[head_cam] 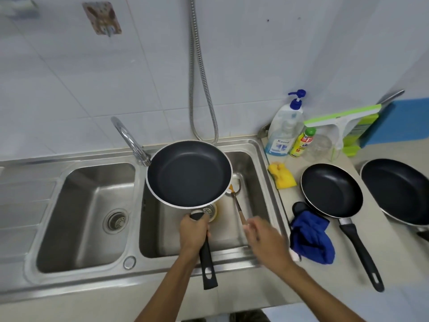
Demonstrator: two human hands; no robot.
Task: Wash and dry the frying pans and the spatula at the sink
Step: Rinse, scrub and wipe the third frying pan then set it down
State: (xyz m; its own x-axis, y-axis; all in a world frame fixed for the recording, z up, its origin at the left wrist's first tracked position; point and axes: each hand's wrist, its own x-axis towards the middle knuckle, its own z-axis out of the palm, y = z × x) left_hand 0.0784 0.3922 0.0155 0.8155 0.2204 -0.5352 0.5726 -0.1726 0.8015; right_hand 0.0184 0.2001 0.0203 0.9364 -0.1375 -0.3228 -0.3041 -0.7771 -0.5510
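Firmly, the left hand (193, 231) is gripping the black handle of a frying pan (189, 174), holding it level over the right basin of the steel sink (92, 278). Just beside it, the right hand (264, 240) is hovering at the handle end of the spatula (238, 205) lying in that basin. The hand is blurred, so whether it is pinching the handle cannot be told. A second frying pan (332, 190) and a third frying pan (399, 191) are sitting on the counter (406, 263) to the right, well apart from both hands.

A home kitchen: tiled wall (69, 89), double steel sink (92, 219), dish soap (284, 133).
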